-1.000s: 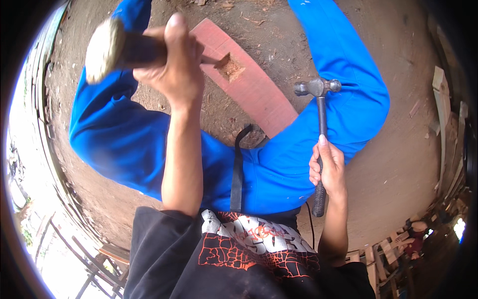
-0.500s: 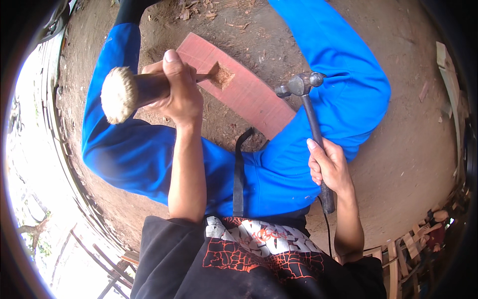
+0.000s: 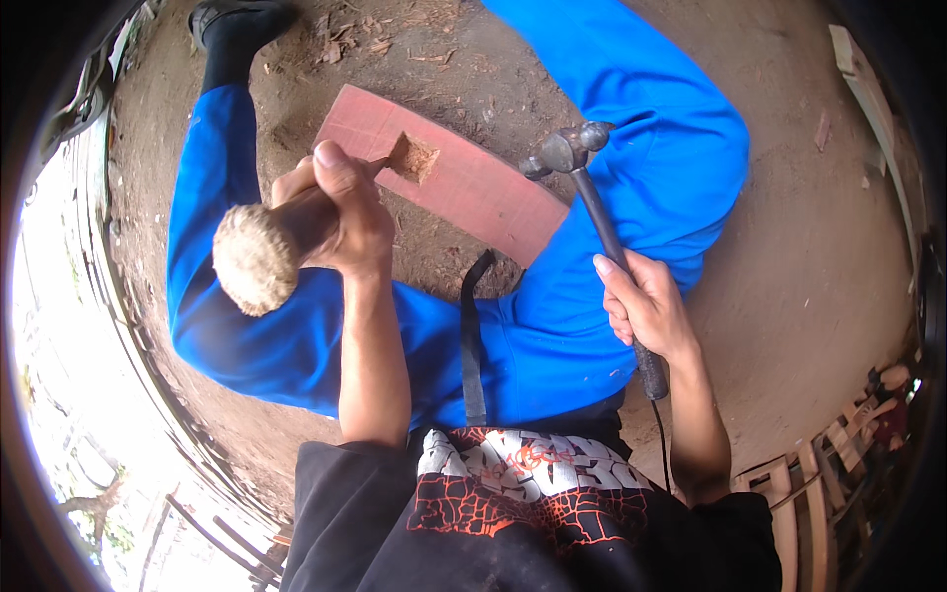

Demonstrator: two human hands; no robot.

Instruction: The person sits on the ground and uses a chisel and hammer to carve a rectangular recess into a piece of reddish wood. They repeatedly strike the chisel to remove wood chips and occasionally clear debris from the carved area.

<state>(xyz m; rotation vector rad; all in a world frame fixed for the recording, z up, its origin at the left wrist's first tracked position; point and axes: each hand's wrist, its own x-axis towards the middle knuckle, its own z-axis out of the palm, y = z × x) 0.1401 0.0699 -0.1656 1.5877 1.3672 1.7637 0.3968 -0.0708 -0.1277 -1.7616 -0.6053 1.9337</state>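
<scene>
My left hand (image 3: 345, 212) is wrapped round the dark handle of a chisel (image 3: 264, 252), whose butt is pale, frayed and mushroomed. The chisel slants, its thin blade reaching the left edge of a squarish recess in a reddish wooden block (image 3: 483, 202). Loose chips and rough fibres line that recess. The blade's very tip is hard to make out. In my right hand (image 3: 646, 308) is a ball-peen hammer (image 3: 600, 212), gripped low on its dark handle. Its metal head is raised near my right knee, apart from the chisel.
The block lies on the dirt floor (image 3: 809, 296) between my legs in blue trousers (image 3: 651, 148). Wood chips (image 3: 340, 44) are scattered beyond it. A long board (image 3: 878, 118) lies at the far right, and wood scraps (image 3: 814, 493) are piled at the lower right. A black strap (image 3: 472, 345) hangs at my waist.
The chisel's butt has tipped nearer to me, with the blade still at the recess. The view has shifted, so the block and hammer appear further left. Both grips are unchanged.
</scene>
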